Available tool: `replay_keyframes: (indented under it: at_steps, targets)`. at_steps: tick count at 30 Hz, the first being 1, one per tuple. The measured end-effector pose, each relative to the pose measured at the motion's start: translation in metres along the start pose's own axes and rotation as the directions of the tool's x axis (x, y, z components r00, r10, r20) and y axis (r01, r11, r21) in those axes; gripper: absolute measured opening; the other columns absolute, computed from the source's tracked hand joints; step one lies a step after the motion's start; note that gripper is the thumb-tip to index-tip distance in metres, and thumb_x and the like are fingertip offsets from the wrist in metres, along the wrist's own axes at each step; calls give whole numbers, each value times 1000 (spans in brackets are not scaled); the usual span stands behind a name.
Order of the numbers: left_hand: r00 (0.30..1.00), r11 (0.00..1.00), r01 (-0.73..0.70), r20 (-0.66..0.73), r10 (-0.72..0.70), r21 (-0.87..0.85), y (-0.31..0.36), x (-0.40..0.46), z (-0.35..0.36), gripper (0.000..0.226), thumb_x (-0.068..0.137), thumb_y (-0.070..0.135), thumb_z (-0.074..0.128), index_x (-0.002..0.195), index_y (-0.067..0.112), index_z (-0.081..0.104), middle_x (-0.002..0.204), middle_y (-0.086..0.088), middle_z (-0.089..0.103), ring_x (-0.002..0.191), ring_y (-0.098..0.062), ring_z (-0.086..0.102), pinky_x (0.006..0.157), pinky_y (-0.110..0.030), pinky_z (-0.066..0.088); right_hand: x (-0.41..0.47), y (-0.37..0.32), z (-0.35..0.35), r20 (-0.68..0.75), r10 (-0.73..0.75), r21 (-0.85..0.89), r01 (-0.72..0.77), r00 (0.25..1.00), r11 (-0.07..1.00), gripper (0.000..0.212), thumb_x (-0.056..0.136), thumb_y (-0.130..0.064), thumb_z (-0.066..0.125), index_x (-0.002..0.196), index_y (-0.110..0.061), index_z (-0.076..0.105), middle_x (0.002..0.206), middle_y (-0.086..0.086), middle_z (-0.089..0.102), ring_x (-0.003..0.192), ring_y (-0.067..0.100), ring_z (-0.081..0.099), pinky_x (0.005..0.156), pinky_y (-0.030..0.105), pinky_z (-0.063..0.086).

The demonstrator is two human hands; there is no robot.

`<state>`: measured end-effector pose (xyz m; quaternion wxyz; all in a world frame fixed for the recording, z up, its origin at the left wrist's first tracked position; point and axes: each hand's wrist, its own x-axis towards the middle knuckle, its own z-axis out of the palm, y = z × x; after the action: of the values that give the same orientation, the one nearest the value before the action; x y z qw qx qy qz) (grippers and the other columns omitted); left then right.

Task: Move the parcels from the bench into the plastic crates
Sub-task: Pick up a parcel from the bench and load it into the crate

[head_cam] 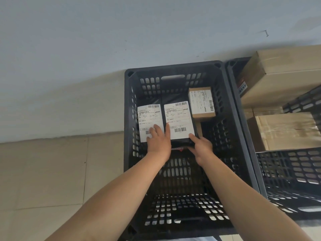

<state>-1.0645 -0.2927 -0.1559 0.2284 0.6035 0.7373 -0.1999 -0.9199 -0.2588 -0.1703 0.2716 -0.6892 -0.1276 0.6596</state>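
Down inside the black crate [129, 105], head view, both hands work among the parcels. L hand [159, 142] lies w/ fingers straight and spread: two fingertips on the lower part of the left black parcel [150, 119], index finger stretched up the gap between that parcel and the middle one. It presses or steadies, curled round nothing. R hand [202, 147] holds the middle black parcel [178, 119] at its near R corner, approx 5 o'clock on the pkg: index finger on top by the label edge, thumb under the near end, a pinch, though the thumb's exact contact is partly hidden.

Both black parcels lie flat, side by side, white labels up, barcodes at top and bottom. At 1 o'clock from the middle parcel a small brown box [202, 101] sits label up near the crate's R wall, close to the far end. A bit of red-and-white tape shows at the near end of the middle parcel.

Toward 3 o'clock a second crate [284, 171] stands against the first, rims touching. It holds bigger cardboard boxes [281, 131], one more at 1 o'clock [278, 72], leaning over the rim.

At 9 o'clock: beige tiled floor [43, 171], grey wall [86, 49] beyond.
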Motion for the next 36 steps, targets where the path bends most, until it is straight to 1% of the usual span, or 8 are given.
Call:
replay_keyframes:
  at_steps: [6, 9, 13, 15, 17, 20, 29, 36]
  targets:
    - [999, 997, -25, -23, 23, -73, -8, -4, -4, 99, 97, 34, 68, 164, 24, -4, 164, -22, 11, 151, -41, 19, 109, -46, 45, -6, -2, -6, 11, 8, -102, -7, 1000, 995, 13, 98, -17, 69, 110, -16, 65, 116, 6, 73, 92, 17, 72, 87, 36, 62]
    - [1000, 998, -17, -13, 16, -66, -14, -11, -8, 114, 91, 24, 76, 163, 26, -13, 169, -19, 1, 156, -45, 6, 122, -51, 30, -11, 0, -8, -74, -145, -417, 102, 987, 903, 47, 96, -24, 72, 139, -16, 56, 139, 8, 61, 121, 27, 62, 103, 44, 54]
    - [999, 1000, 23, -26, -23, 9, -27, -8, -14, 108, 93, 5, 70, 164, 24, -9, 171, -21, -4, 156, -48, 2, 125, -52, 27, -28, 1, -4, 157, -590, -830, 430, 792, 355, 59, 95, -29, 72, 148, -21, 46, 154, 5, 43, 144, 26, 36, 119, 43, 35]
    - [1000, 1000, 22, -12, -22, 8, -31, -4, -13, 105, 93, 2, 68, 164, 23, -6, 171, -21, -6, 156, -47, 2, 123, -49, 31, -29, -4, 4, 413, -583, -852, 523, 699, 25, 66, 98, -32, 67, 157, -27, 36, 165, 2, 31, 154, 25, 21, 127, 45, 21]
    - [1000, 1000, 11, -16, -11, -14, -31, -1, -13, 102, 94, 0, 65, 164, 23, -5, 171, -21, -7, 157, -47, 0, 125, -50, 29, -22, -8, 10, 525, -436, -842, 520, 731, -141, 72, 101, -36, 62, 162, -33, 24, 173, -1, 12, 160, 25, 3, 129, 47, 11]
    - [999, 999, -11, -35, 10, -47, -34, 3, -17, 102, 93, -5, 62, 165, 26, -4, 172, -17, -7, 157, -44, -3, 125, -48, 28, -14, -8, 11, 501, -311, -865, 482, 808, -139, 73, 102, -35, 61, 163, -35, 19, 174, -5, 2, 160, 21, -9, 127, 44, 19]
    - [1000, 996, -6, -22, 5, -88, -36, 5, -21, 105, 93, -6, 62, 165, 29, -5, 173, -13, -10, 158, -41, -5, 124, -48, 28, -17, -7, 16, 484, -315, -874, 470, 817, -125, 71, 104, -27, 59, 164, -31, 20, 174, -2, 4, 160, 22, -9, 128, 40, 13]
    - [998, 980, 20, 62, -8, -196, -39, -1, -25, 112, 90, 0, 70, 164, 35, -6, 172, -3, -19, 158, -34, -14, 125, -51, 23, -20, -16, 19, 473, -251, -880, 445, 844, -164, 76, 102, -26, 63, 163, -32, 20, 174, -3, 3, 160, 23, -8, 123, 47, 30]
